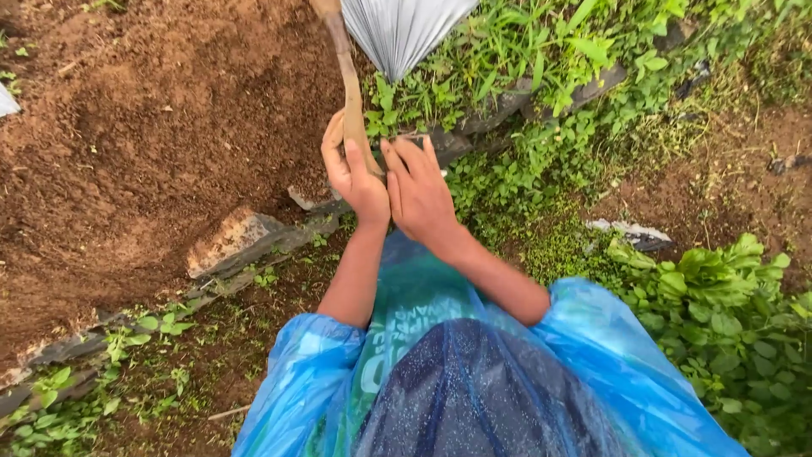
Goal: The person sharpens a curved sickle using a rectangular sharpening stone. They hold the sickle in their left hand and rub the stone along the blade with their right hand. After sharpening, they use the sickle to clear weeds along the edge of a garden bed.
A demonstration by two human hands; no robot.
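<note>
While the left hand (355,173) is wrapping closed around the lower end of a long muddy wooden tool handle (348,80) running toward twelve o'clock, the right hand (419,195) is resting beside it, fingers loosely spread, suggesting a mid-stroke digging step over brown tilled soil (144,144), needing a firmer two-handed grip.

Left of the hands (385,182) the bare brown soil bed (144,127) lies open, with nothing standing on it. The wooden handle (348,85) rises straight ahead between them. A folded grey sheet (402,30) hangs just above it. To the right, thick weeds (541,76) and a leafy plant (719,279) crowd the ground.
</note>
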